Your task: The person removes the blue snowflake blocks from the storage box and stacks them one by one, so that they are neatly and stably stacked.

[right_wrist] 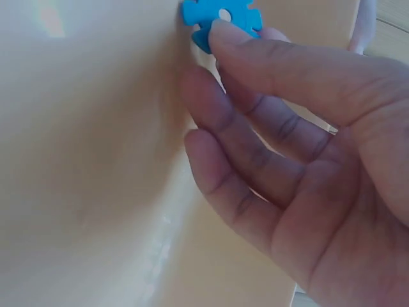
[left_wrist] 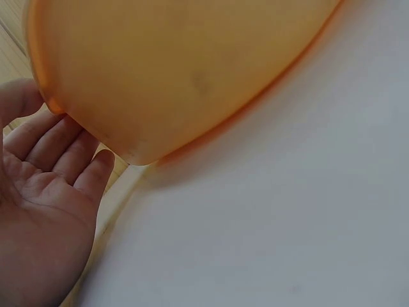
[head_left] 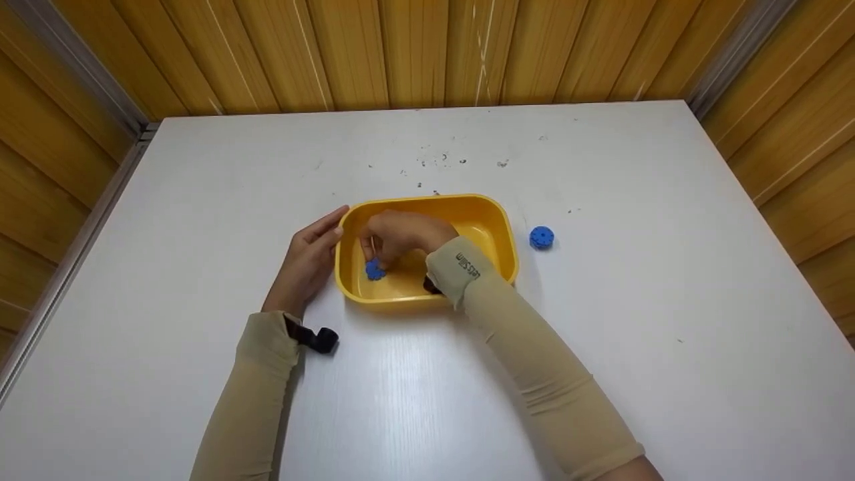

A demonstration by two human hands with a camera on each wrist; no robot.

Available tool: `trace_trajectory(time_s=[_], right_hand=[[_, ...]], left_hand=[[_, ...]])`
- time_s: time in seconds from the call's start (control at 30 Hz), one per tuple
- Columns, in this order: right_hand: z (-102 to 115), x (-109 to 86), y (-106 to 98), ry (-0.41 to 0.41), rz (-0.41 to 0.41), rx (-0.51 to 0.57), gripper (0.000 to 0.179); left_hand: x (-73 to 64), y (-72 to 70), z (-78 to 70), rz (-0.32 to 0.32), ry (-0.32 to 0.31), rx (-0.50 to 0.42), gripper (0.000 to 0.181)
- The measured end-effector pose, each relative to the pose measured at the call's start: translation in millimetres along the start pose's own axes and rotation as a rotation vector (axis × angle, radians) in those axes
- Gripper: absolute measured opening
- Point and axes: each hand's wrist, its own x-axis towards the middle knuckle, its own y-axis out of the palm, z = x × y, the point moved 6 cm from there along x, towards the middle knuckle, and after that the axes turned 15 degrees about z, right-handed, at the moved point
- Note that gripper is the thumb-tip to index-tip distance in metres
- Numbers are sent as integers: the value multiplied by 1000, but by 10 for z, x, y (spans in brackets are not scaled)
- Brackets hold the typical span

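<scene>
A yellow plastic tub (head_left: pixel 401 300) stands on the white table. My left hand (head_left: pixel 308 262) rests against the tub's left outer side, thumb at the rim; in the left wrist view the tub wall hides some of its fingertips. Inside the tub, my right hand (head_left: pixel 405 234) pinches a blue notched disc (head_left: pixel 375 270) between thumb and fingers near the left end. The right wrist view shows this disc (right_wrist: pixel 220 16) with a round hole in its middle, the thumb over its near face and the other fingers loosely bent.
Another round blue piece (head_left: pixel 542 237) lies on the table (head_left: pixel 634 300) just right of the tub. Dark marks spot the tabletop behind the tub. Yellow wood-look panels (head_left: pixel 414 53) stand along the back and both sides.
</scene>
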Motion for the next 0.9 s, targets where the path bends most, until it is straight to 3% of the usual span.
trace_trajectory(time_s=[0.23,0.43,0.9], right_hand=[[-27,-124,-38,-25,-34,-42,10],[-78,-266,-98,-16,-53,-3,8],[-226,-818,-287,-18,-149,58,10]], left_hand=[[0,5,-2,23,3,3,50],[-3,0,1,26,-8,-1,52],[-8,12,-15,20,-6,10,51]])
